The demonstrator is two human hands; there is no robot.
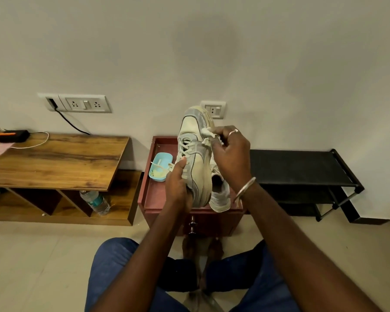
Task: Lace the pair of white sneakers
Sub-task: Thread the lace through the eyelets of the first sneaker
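While the person sits in front of the red cabinet (156,200), blue-trousered knees (113,266) fill the foreground and both forearms reach toward it. The left hand (178,186) grips the heel end of a white sneaker (195,134), fingers curled round it and the thumb laid along the eyelet row. The sneaker is held above the cabinet top, toe pointing up and away, with lace (186,146) crossed through its forward eyelets. The right hand (231,152), wearing a ring (233,132) and a metal bangle (244,188), pinches a white strip (206,132) against the sneaker's side; whether this is lace or cloth cannot be told. The second sneaker (220,195) lies on the cabinet top, just behind the held one. A light-blue dish (161,159) rests on the cabinet's left part. Left of the cabinet stands a wooden table (54,161) with a water bottle (96,201) in its lower shelf; right of it, a black rack (297,167). On the wall behind the cabinet sits a socket plate (213,109).
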